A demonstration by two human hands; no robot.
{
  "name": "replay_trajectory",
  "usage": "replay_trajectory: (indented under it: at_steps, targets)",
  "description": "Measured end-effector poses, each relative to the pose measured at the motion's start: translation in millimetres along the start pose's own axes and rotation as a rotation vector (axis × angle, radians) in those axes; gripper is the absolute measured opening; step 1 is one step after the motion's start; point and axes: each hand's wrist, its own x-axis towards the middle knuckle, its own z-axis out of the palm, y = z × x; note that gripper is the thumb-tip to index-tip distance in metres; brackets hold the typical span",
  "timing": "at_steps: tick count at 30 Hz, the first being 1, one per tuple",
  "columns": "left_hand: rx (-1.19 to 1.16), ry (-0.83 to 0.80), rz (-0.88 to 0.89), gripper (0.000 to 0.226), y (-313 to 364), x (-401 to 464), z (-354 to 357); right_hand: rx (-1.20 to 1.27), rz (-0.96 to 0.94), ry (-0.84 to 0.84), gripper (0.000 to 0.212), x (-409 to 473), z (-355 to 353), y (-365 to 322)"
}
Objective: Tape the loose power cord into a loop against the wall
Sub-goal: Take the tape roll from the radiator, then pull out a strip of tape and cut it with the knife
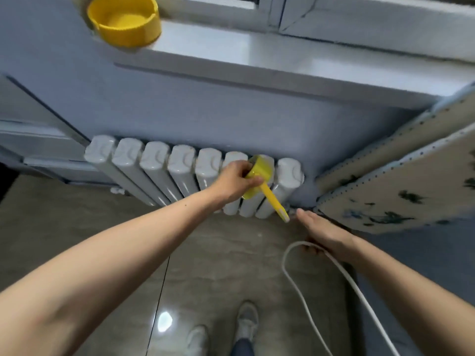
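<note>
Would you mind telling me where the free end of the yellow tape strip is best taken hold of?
Pinch the strip at its loose lower tip, coming from the right with the right hand, which is nearest. The strip hangs taut from the roll in the left hand, so only that tip is free.

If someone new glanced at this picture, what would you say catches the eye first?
Most likely the yellow tape roll in the middle, gripped by the left hand in front of the grey radiator, with a strip of tape pulled out towards the right hand. Next, the white power cord curving in a loop beneath the right hand above the tiled floor, and the yellow bowl on the windowsill at top left.
</note>
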Motion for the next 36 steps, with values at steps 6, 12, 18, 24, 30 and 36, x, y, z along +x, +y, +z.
replay_trajectory:
  at_steps: [6,12,18,24,30,36]
  targets:
    - [-0.069,-0.174,-0.029,0.028,7,-18,60,0.241,0.036,0.211,0.053,-61,-6,34]
    - [-0.118,-0.42,0.023,0.024,40,-58,136,0.244,-0.028,0.289,0.052,-125,-15,90]
    - [-0.126,-0.566,0.064,0.021,60,-111,209,0.267,-0.161,0.425,0.023,-186,-21,153]
    - [-0.122,-0.674,0.078,0.015,68,-170,269,0.278,-0.115,0.492,0.044,-248,-14,224]
    - [-0.089,-0.804,0.115,0.019,86,-219,313,0.353,-0.122,0.583,0.015,-301,0,277]
    - [-0.002,-0.965,0.14,0.05,102,-258,346,0.229,-0.08,0.788,0.018,-351,25,309]
